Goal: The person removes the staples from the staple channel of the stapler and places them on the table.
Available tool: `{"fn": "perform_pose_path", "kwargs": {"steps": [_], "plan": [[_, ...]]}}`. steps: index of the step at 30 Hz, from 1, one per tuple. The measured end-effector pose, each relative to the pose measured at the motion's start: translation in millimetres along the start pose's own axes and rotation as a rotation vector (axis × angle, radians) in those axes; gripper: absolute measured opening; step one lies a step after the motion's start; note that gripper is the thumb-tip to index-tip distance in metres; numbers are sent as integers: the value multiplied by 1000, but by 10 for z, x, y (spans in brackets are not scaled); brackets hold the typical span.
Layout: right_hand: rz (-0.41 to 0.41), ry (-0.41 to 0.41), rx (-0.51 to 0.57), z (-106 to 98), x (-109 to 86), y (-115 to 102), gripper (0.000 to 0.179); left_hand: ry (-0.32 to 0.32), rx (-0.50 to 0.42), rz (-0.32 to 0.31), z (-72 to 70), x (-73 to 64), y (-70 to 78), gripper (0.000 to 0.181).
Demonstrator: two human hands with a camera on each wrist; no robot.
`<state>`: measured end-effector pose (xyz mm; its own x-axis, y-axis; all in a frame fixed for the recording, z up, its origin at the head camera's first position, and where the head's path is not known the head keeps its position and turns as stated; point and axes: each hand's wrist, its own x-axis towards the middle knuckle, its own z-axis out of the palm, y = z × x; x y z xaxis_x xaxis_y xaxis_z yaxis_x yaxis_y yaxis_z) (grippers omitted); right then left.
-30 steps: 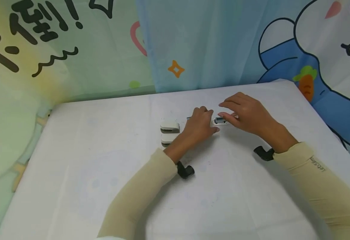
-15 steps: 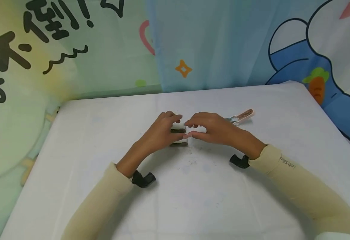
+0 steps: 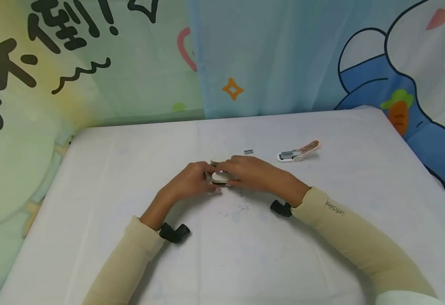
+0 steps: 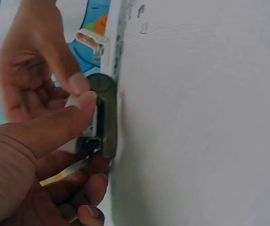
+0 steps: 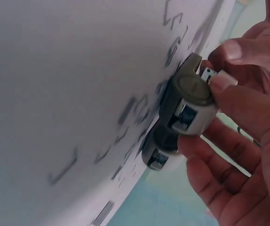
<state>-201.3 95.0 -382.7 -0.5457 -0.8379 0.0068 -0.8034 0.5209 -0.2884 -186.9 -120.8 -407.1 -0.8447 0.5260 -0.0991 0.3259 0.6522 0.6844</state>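
Holding the near stapler between left grip and right grip in the head view, on or just above the bench; lying with its long axis left to right, grip to grip, nearer to neither; showing also the far stapler just beyond, plus a small grey strip and an opened-out stapler farther right; showing in the left wrist view the left grip narrow, pinching the near stapler, with the right thumb by its farther end; showing in the right wrist view the right grip also pinching it, thumb against fingers.
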Motion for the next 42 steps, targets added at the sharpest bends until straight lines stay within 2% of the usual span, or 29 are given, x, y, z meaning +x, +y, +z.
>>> {"fn": "perform_pose_path", "kwargs": {"steps": [3, 7, 11, 14, 18, 27, 32, 39, 42], "plan": [[-52, 20, -2, 49, 25, -27, 45, -17, -24, 18, 34, 13, -29, 35], [-142, 40, -53, 97, 28, -60, 38, -2, -39, 55, 64, 26, -17, 22], [-168, 44, -89, 118, 24, -93, 30, 21, -5, 86, 92, 41, 4, 19], [-143, 24, -62, 94, 12, -110, 30, 33, 3, 110, 111, 46, 19, 18], [-97, 10, 63, 39, -16, -102, 38, 50, -1, 110, 127, 42, 27, 21], [-46, 7, 234, -6, -78, -66, 37, 35, -3, 66, 116, 36, 26, 23], [-22, 13, 235, -28, -114, -66, 38, 35, 7, 74, 113, 37, 36, 23], [55, 4, 220, -42, -162, -55, 32, 37, 79, 3, 113, 17, 68, 25], [80, 9, 196, -65, -195, -42, 29, 39, 92, -2, 112, 10, 77, 25]]}}
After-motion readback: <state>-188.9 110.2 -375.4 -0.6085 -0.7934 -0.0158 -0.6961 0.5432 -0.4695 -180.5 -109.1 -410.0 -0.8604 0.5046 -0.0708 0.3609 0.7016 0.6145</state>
